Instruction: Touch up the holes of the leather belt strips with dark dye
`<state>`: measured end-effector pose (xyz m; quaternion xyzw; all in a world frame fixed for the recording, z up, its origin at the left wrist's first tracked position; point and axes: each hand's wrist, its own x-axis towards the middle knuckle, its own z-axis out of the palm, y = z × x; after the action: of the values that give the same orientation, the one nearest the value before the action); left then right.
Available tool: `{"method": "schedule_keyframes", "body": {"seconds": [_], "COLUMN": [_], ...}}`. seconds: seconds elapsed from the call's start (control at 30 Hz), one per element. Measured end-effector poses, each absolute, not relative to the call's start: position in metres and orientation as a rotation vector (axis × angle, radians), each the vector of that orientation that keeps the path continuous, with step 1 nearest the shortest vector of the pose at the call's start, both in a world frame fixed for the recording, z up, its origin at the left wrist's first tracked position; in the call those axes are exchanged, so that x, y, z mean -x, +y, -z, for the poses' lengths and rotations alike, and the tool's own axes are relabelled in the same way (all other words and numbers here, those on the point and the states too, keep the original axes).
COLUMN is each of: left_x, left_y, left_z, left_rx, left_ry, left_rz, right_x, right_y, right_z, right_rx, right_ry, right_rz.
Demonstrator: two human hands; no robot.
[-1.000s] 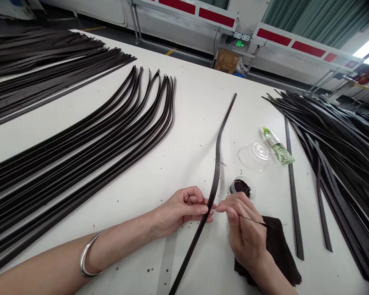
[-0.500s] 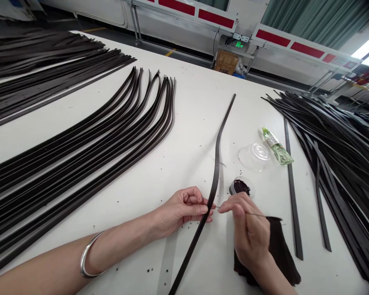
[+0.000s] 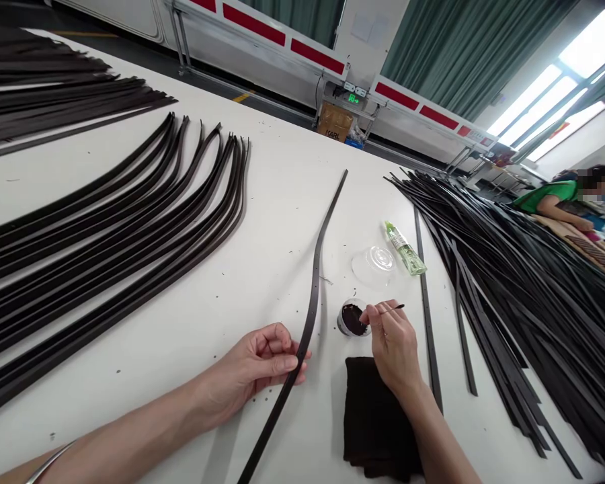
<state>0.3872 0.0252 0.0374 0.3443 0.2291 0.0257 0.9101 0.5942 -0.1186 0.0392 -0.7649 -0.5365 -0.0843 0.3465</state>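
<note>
My left hand (image 3: 267,359) pinches a long dark strap (image 3: 314,292) between thumb and fingers. The strap has a row of small holes and stands tilted, its far end pointing away from me. In my right hand (image 3: 396,346) is a thin stick (image 3: 392,308) with a dark end, pinched between thumb and fingertips. Those fingertips are at the rim of a small clear cup (image 3: 341,324) holding dark, nearly black matter. The stick's near tip is hidden by the hand and cup. A folded black cloth (image 3: 373,417) lies under my right wrist.
Dark straps (image 3: 131,249) lie in rows at left, with another pile (image 3: 45,101) behind. A big heap of straps (image 3: 509,282) covers the right side. Beyond the cup are a clear lid (image 3: 376,265) and a green tube (image 3: 406,249). Another person (image 3: 559,202) sits far right.
My right hand has moved from the strap's edge to the cup, bringing the stick with it. My left hand still grips the strap. The view has shifted right, bringing another person into sight.
</note>
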Motion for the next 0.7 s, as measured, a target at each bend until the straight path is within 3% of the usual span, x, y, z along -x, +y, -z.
{"method": "schedule_keyframes", "body": {"seconds": [0.43, 0.7], "left_x": [-0.386, -0.385], "left_y": [0.025, 0.021], "left_z": [-0.038, -0.035], "left_rx": [-0.713, -0.699], "left_ry": [0.502, 0.48], "left_rz": [-0.053, -0.098], "right_x": [-0.588, -0.553], "right_y": [-0.124, -0.122], "right_z": [-0.049, -0.056], "right_rx": [1.948, 1.666], "right_ry": [-1.218, -0.772], "right_rz": [0.217, -0.217]}}
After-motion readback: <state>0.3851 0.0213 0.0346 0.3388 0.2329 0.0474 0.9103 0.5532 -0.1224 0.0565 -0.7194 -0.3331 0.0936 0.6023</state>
